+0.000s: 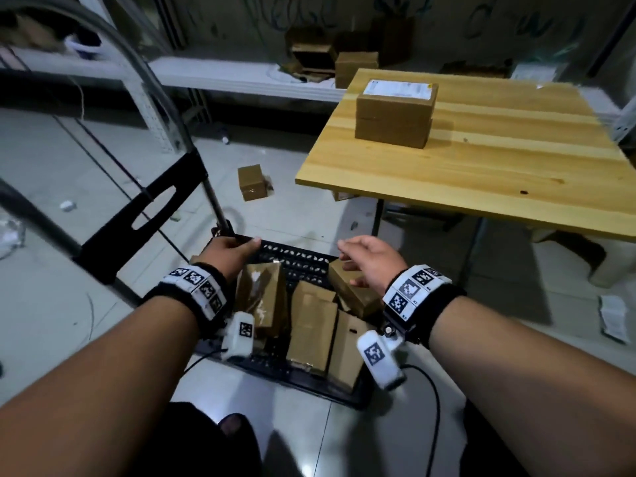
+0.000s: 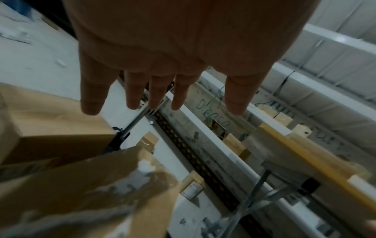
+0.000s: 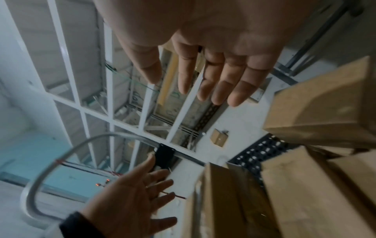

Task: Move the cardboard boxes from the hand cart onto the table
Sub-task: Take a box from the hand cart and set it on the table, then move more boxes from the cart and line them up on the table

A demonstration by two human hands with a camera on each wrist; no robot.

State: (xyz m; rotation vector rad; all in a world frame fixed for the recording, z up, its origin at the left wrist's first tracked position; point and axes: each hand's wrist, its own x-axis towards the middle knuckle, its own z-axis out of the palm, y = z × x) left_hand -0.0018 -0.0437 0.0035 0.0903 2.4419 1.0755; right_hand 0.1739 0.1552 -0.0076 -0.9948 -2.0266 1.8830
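- Both forearms fill the bottom of the head view, reaching forward and down over the cart.
- Boxes stand packed on the cart's black perforated deck, directly below and between the two hands; most stand on end, long axes running up toward the wrists.
- One tilted box lies just under the right hand, its long axis slanting away to the right; this looks like the nearest pick.
- Right hand hovers with fingers straight and slightly spread, holding nothing; the right wrist view shows its palm clear of the cardboard.
- Left hand is likewise spread and empty, fingers extended over the far-left corner of the deck, close to the handle post; whether it touches the post I cannot tell.
- A torn-topped box stands just behind and right of the left wrist.
- Judging by position, the right hand is better placed to grip first, with the left coming across to steady.
- Table lies ahead and to the right of the right hand, its near edge overhanging just beyond the cart; a lift must clear that edge.
- Two stacked boxes sit at its far-left part, leaving bare wood nearer the right hand.
- One stray box lies on the floor ahead of the left hand.
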